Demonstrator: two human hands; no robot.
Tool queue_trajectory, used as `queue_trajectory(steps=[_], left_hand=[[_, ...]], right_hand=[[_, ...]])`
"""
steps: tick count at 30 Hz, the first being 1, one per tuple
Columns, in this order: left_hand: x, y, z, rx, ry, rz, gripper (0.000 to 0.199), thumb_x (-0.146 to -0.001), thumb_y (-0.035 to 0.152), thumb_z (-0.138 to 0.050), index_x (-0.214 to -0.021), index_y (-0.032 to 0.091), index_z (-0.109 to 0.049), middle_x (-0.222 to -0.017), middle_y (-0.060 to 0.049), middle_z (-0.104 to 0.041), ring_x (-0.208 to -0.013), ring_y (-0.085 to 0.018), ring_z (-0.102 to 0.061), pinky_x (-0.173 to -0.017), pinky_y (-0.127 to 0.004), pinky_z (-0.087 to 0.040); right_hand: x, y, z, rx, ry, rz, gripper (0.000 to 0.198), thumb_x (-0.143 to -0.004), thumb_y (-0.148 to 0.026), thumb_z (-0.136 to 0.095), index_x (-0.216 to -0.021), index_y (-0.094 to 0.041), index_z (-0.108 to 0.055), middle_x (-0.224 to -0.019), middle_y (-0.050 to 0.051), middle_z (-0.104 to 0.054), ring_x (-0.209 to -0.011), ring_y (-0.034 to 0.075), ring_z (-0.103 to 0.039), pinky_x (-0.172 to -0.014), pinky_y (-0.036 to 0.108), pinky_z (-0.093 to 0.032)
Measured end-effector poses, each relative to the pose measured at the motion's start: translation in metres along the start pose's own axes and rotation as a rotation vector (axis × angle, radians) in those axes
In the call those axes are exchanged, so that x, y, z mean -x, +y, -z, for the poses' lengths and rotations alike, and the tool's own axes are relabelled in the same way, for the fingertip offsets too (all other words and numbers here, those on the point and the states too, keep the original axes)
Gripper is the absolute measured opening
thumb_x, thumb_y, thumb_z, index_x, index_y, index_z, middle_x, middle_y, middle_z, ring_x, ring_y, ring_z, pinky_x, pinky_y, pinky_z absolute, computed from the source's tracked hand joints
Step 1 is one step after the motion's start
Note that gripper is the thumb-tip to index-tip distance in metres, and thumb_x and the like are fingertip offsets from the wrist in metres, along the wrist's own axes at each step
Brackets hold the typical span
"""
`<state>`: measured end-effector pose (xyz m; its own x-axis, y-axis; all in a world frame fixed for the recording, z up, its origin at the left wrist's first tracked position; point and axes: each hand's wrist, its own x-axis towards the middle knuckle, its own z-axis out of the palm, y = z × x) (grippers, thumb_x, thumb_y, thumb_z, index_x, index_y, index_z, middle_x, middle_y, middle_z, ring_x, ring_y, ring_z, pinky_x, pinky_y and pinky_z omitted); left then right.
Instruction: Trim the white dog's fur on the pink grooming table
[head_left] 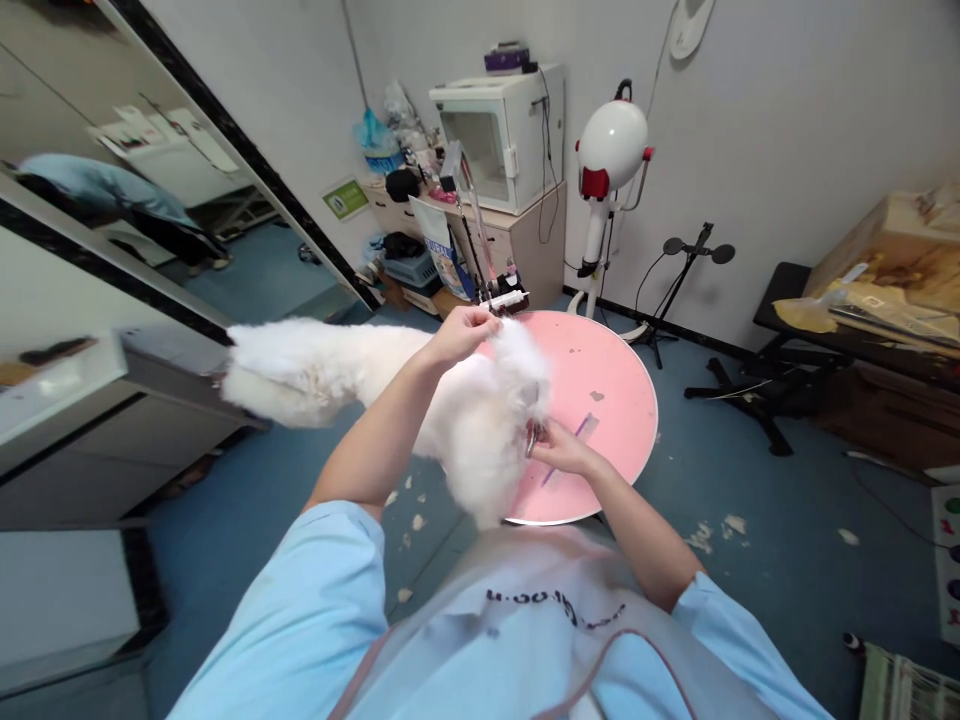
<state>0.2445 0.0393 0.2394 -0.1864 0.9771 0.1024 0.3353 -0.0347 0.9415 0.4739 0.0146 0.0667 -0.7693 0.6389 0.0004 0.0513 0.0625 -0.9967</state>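
A fluffy white dog (465,400) is on the round pink table (626,400), its body stretching left past the table's edge. My left hand (463,335) is closed, fingers pinched on white fur at the dog's upper right end. On the lower right side of that end, my right hand (564,447) is closed around shiny metal scissors (532,438), held against the fur. Their blades are mostly hidden. Near my right hand lies a thin purple-edged strip (583,428), perhaps a comb, partly covered by the hand.
A grooming arm (469,205) rises behind the table. Behind it are a white cabinet (480,130) on drawers and a white-red stand dryer (613,145). Fur tufts (735,523) litter the blue floor. A mirror (150,150) stands left, a cluttered dark bench (795,290) right.
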Motion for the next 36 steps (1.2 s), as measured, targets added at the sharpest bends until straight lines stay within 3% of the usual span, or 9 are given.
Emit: queue_trajectory(steps=[4,8,10,13,18,24,29,33,36], left_hand=[[0.007,0.002,0.004,-0.006,0.060,0.024,0.035,-0.056,0.045,-0.070,-0.056,0.013,-0.057,-0.053,0.002,-0.051,-0.053,-0.007,-0.043,-0.052,-0.021,-0.032],[0.011,0.002,0.004,-0.019,0.092,0.035,0.033,-0.058,0.044,-0.069,-0.055,0.014,-0.056,-0.052,0.002,-0.050,-0.052,-0.007,-0.041,-0.051,-0.021,-0.030],[0.011,0.003,0.004,-0.031,0.110,0.037,0.032,-0.059,0.043,-0.068,-0.055,0.014,-0.056,-0.052,0.002,-0.050,-0.052,-0.007,-0.041,-0.051,-0.021,-0.030],[0.013,0.004,0.002,-0.051,0.165,0.061,0.031,-0.058,0.042,-0.068,-0.055,0.013,-0.056,-0.054,0.001,-0.051,-0.054,-0.008,-0.043,-0.052,-0.021,-0.031],[0.015,0.008,-0.002,-0.088,0.205,0.082,0.029,-0.061,0.040,-0.067,-0.058,0.013,-0.058,-0.056,0.001,-0.052,-0.055,-0.008,-0.044,-0.053,-0.022,-0.031],[0.017,0.012,-0.008,-0.166,0.257,0.095,0.027,-0.063,0.039,-0.061,-0.057,0.013,-0.058,-0.059,0.000,-0.052,-0.056,-0.009,-0.044,-0.053,-0.023,-0.032],[0.018,0.015,-0.014,-0.333,0.300,0.057,0.024,-0.068,0.035,-0.058,-0.058,0.014,-0.060,-0.064,-0.001,-0.055,-0.060,-0.010,-0.048,-0.056,-0.024,-0.035],[0.014,0.018,-0.019,-0.490,0.291,0.006,0.026,-0.071,0.034,-0.056,-0.054,0.014,-0.057,-0.062,-0.001,-0.054,-0.061,-0.012,-0.050,-0.059,-0.025,-0.036],[0.009,0.018,-0.024,-0.540,0.282,0.000,0.030,-0.073,0.034,-0.055,-0.050,0.015,-0.052,-0.056,0.000,-0.050,-0.058,-0.011,-0.046,-0.058,-0.025,-0.033]], right_hand=[[0.003,0.007,0.019,-0.018,-0.162,-0.034,0.025,-0.075,-0.028,-0.067,-0.095,-0.020,-0.053,-0.086,0.001,-0.059,-0.077,0.016,-0.059,-0.071,0.031,-0.050],[-0.003,-0.003,0.033,0.173,-0.223,0.048,0.037,-0.068,-0.026,-0.074,-0.100,-0.021,-0.057,-0.107,0.006,-0.062,-0.103,0.024,-0.058,-0.091,0.040,-0.047],[-0.009,-0.009,0.042,0.220,-0.214,0.072,0.033,-0.069,-0.024,-0.071,-0.099,-0.020,-0.057,-0.101,0.005,-0.062,-0.095,0.022,-0.059,-0.089,0.040,-0.048],[-0.015,-0.017,0.058,0.153,-0.200,0.012,0.023,-0.075,-0.025,-0.061,-0.097,-0.020,-0.054,-0.083,0.001,-0.060,-0.074,0.016,-0.059,-0.073,0.035,-0.050],[-0.020,-0.033,0.079,0.240,-0.319,0.039,0.037,-0.064,-0.027,-0.075,-0.095,-0.021,-0.056,-0.098,0.004,-0.061,-0.092,0.021,-0.059,-0.081,0.036,-0.049],[-0.032,-0.035,0.083,0.170,-0.333,-0.022,0.028,-0.073,-0.024,-0.061,-0.097,-0.021,-0.049,-0.080,-0.001,-0.058,-0.071,0.016,-0.058,-0.070,0.032,-0.048],[-0.032,-0.046,0.087,0.335,-0.367,0.108,0.033,-0.066,-0.027,-0.073,-0.093,-0.021,-0.054,-0.093,0.002,-0.060,-0.086,0.019,-0.057,-0.079,0.033,-0.047],[-0.031,-0.050,0.090,0.278,-0.319,-0.014,0.028,-0.072,-0.020,-0.060,-0.098,-0.020,-0.051,-0.084,-0.001,-0.060,-0.070,0.014,-0.057,-0.066,0.029,-0.047],[-0.025,-0.055,0.092,0.307,-0.305,-0.023,0.035,-0.071,-0.024,-0.065,-0.103,-0.020,-0.052,-0.089,0.001,-0.061,-0.076,0.016,-0.059,-0.069,0.030,-0.047]])
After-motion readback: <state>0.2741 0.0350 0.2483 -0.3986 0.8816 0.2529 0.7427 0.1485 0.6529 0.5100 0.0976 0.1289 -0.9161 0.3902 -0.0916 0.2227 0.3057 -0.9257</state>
